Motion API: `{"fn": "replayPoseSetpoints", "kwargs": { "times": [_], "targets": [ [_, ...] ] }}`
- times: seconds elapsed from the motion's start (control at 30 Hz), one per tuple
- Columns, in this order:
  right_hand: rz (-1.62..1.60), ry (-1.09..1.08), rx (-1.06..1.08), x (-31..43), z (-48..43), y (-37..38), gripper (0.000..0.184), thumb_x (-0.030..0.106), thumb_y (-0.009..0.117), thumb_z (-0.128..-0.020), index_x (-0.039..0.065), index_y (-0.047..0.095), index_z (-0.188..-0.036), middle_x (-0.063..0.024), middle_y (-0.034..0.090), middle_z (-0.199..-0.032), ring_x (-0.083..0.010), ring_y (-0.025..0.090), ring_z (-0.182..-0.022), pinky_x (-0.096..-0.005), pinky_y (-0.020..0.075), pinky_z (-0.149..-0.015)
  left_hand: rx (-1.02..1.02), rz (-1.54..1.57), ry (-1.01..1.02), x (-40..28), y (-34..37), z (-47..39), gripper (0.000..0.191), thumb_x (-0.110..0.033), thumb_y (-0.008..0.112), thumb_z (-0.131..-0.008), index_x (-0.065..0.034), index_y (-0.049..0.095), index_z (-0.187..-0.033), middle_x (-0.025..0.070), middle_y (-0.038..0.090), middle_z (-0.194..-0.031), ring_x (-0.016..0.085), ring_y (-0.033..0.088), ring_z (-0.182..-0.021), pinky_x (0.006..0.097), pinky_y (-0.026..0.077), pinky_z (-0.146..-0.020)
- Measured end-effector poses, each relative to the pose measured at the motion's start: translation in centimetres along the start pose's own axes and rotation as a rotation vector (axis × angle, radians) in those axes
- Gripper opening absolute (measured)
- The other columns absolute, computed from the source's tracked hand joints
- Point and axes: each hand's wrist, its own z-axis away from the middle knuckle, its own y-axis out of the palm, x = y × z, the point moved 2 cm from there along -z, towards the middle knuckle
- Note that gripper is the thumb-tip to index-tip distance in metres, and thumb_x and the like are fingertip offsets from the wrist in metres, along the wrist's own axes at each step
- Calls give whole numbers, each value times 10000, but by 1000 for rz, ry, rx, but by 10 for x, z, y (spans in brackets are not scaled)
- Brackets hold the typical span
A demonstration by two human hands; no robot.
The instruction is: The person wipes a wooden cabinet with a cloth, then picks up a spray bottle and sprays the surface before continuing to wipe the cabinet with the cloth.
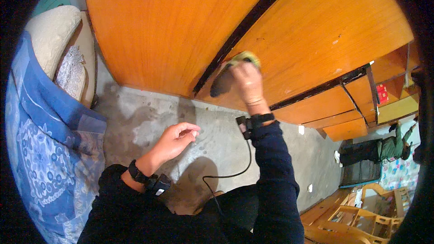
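Note:
My right hand (247, 78) presses a yellowish-green cloth or sponge (249, 57) against the orange wooden door of a wardrobe (305, 40). The hand and the cloth are blurred, so the exact kind of cloth cannot be told. A dark shadow lies on the door just left of the hand. The dark vertical trim (244, 27) of the wardrobe runs close beside it. My left hand (179, 135) hangs over the concrete floor (135, 122) with its fingers curled and the thumb near them, touching nothing. Both wrists bear black straps with small devices.
On the left stands a sofa (52, 37) with a blue patterned cover (44, 156). A black cable (249, 162) hangs from my right wrist device. At the right are wardrobe shelves with a red box (382, 94), a person (376, 150) farther off, and wooden furniture (369, 213).

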Motion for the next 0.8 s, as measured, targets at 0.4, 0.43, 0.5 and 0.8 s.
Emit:
{"fn": "replayPoseSetpoints", "kwargs": {
  "times": [0.4,0.43,0.5,0.8],
  "targets": [
    [358,141,-552,-63,-105,-86,295,-5,643,-625,104,681,-896,-100,661,-894,-312,617,-870,-400,517,-785,-2,-29,47,14,1,-12,272,-173,562,-967,-14,600,-1185,83,661,-1078,135,619,-931,283,493,-816],
    [351,114,-456,-46,-84,-59,294,-12,638,-631,112,683,-893,-100,658,-883,-309,618,-869,-404,516,-779,3,-26,60,14,2,-14,267,-165,564,-965,-11,601,-1180,83,662,-1074,134,618,-928,284,495,-817],
    [196,163,-262,-13,-38,-13,289,-6,634,-619,107,667,-883,-103,617,-868,-322,592,-829,-416,497,-746,-14,-26,34,15,4,-17,242,-131,567,-954,0,606,-1154,77,665,-1048,132,614,-953,282,492,-831],
    [197,26,-126,-4,-31,-26,251,6,622,-644,88,662,-878,-102,617,-862,-297,595,-809,-412,495,-698,-58,-89,104,3,20,2,220,-157,596,-941,-6,636,-1096,44,672,-971,116,609,-903,280,498,-799]
  ]
}}
